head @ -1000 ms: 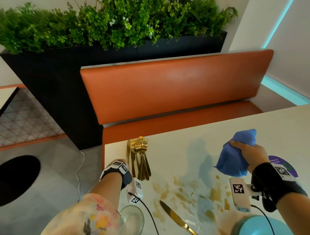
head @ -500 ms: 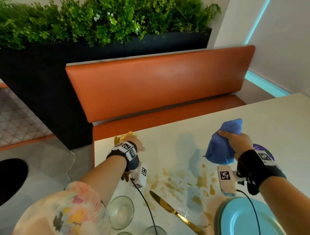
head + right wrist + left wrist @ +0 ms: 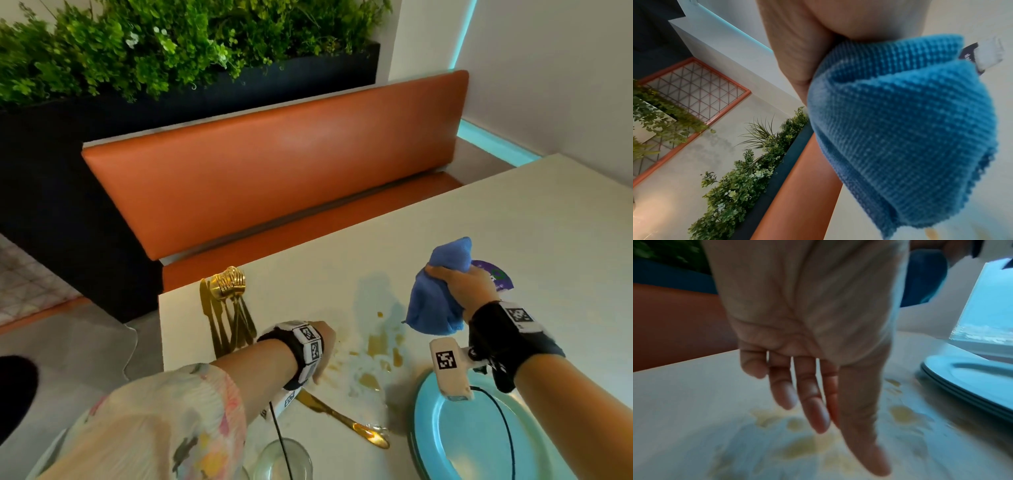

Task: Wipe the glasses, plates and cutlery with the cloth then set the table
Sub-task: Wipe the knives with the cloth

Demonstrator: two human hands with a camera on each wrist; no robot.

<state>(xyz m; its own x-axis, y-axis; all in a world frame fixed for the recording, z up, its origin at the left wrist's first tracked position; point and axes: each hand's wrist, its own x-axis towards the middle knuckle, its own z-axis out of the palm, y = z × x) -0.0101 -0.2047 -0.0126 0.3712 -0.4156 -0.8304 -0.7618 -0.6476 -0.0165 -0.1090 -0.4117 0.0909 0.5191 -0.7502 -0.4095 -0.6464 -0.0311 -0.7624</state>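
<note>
My right hand (image 3: 467,287) grips a bunched blue cloth (image 3: 436,301) (image 3: 910,129) above the white table (image 3: 513,219). My left hand (image 3: 323,353) (image 3: 818,402) hangs open and holds nothing, its fingers pointing down over brown stains (image 3: 376,346) (image 3: 803,447). A pile of gold cutlery (image 3: 227,308) lies at the table's far left corner, left of that hand. One gold knife (image 3: 339,418) lies just below the left wrist. Stacked turquoise plates (image 3: 479,431) (image 3: 970,386) sit under my right wrist. A glass (image 3: 284,459) stands at the near edge.
An orange bench (image 3: 274,178) runs along the table's far side, with a dark planter of greenery (image 3: 137,51) behind it. A purple round sticker (image 3: 496,277) shows behind the right hand. The table's left edge drops to grey floor (image 3: 85,342).
My left hand has left the gold cutlery pile and moved right and nearer, over the stains. The right hand still holds the cloth in about the same place.
</note>
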